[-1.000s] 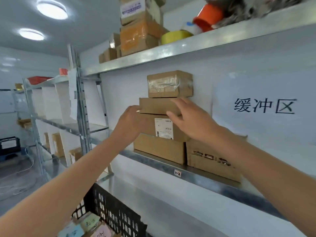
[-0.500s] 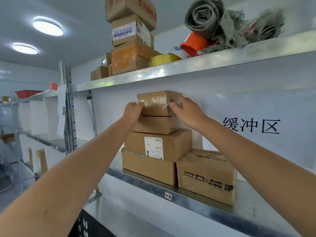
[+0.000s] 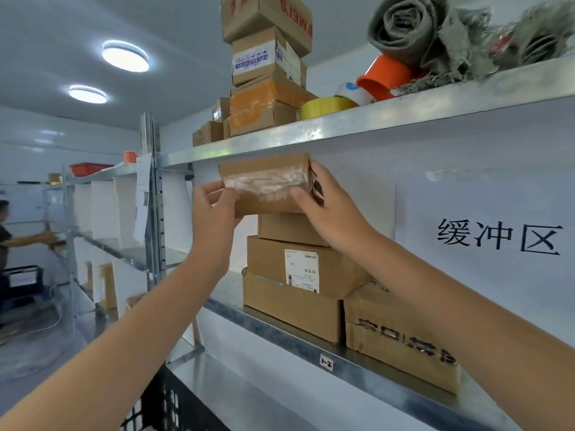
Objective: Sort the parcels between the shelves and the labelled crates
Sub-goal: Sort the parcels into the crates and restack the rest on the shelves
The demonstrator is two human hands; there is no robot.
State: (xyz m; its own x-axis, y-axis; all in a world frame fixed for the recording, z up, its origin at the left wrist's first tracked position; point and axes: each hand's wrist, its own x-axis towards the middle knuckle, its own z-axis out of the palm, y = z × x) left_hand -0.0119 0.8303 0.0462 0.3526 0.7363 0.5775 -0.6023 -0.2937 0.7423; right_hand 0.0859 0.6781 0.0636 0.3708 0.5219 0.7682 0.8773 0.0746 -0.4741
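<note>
A small brown taped parcel [image 3: 264,181] is held just above a stack of three cardboard boxes [image 3: 289,272] on the metal shelf [image 3: 311,346]. My left hand [image 3: 213,213] grips its left end, thumb on the front. My right hand [image 3: 326,203] grips its right end, fingers curled round the side. The parcel is tilted and pulled left off the stack. A larger printed box [image 3: 401,337] sits to the right of the stack.
The upper shelf [image 3: 342,126] carries stacked boxes [image 3: 267,66], tape rolls [image 3: 326,107] and grey cloth [image 3: 435,35]. A black crate [image 3: 174,405] stands below my arms. A paper sign [image 3: 497,237] hangs on the wall. A person [image 3: 6,237] works at far left.
Both hands went from the lower boxes up to the top parcel, gripped it and lifted it off the stack toward me and to the left.
</note>
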